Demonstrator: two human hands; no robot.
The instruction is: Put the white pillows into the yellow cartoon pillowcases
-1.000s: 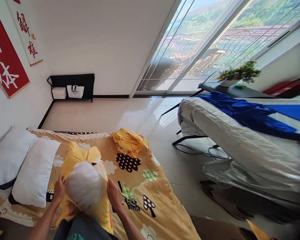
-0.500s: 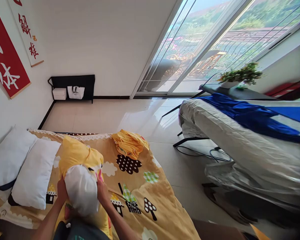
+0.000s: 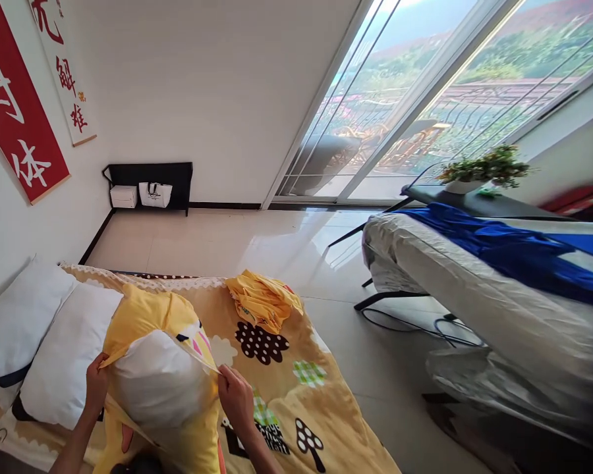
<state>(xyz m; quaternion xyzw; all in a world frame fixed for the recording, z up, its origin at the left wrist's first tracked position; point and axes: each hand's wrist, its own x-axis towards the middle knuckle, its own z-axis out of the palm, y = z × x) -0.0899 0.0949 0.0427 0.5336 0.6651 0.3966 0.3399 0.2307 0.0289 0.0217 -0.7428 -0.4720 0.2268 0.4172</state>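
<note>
A white bag [image 3: 155, 197] (dark-handled) sits beside a white box [image 3: 123, 197].

Left hand [image 3: 97, 382] and right hand [image 3: 236, 398]: bare, both plainly legible on my remote feed. Fingers [image 3: 227, 376] slim; on the right I make out rounded knuckles. Left forearm [image 3: 73, 438] and right forearm [image 3: 261, 449]: bare as far as I can see, smooth in outline, narrow at the wrist, slightly wider toward the elbow. By the near edge of the bed [image 3: 343, 438], I log a small black patch [image 3: 137, 465], rounded on top; cropped too tightly for me to tell whether it is clothing.
</note>
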